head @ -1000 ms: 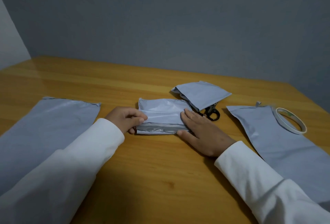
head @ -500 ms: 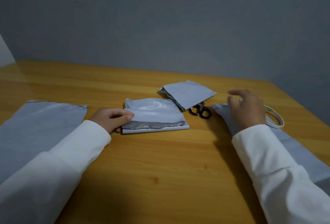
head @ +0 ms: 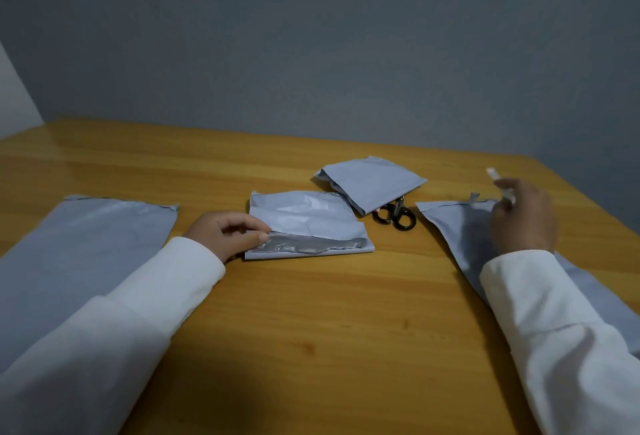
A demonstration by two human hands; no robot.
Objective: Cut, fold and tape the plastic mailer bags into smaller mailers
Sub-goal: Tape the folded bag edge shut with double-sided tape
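Since the earlier frame, the right hand (head: 524, 216) has been raised off the roll of tape (head: 498, 182) region near the right edge of the table (head: 311, 313), and the roll is now seen lifted, held at the fingertips; the image is blurred there, so the exact grip cannot be told beyond the fingers being curled about it. The left hand (head: 225, 235) is unchanged in place: its thumb and fingers are pinched on the left end of the folded mailer (head: 308, 226), which lies flat near the middle of the table, its grey adhesive strip (head: 311, 246) exposed along the near edge. A second small folded mailer (head: 370, 183) is noted just behind and to the right, its near corner lying over the scissors (head: 394, 218), of which only the black handles are seen. An uncut mailer bag (head: 83, 251) lies flat by the left edge of the table, partly under the left sleeve. Another mailer bag (head: 457, 226) lies by the right edge, under the right hand and sleeve.
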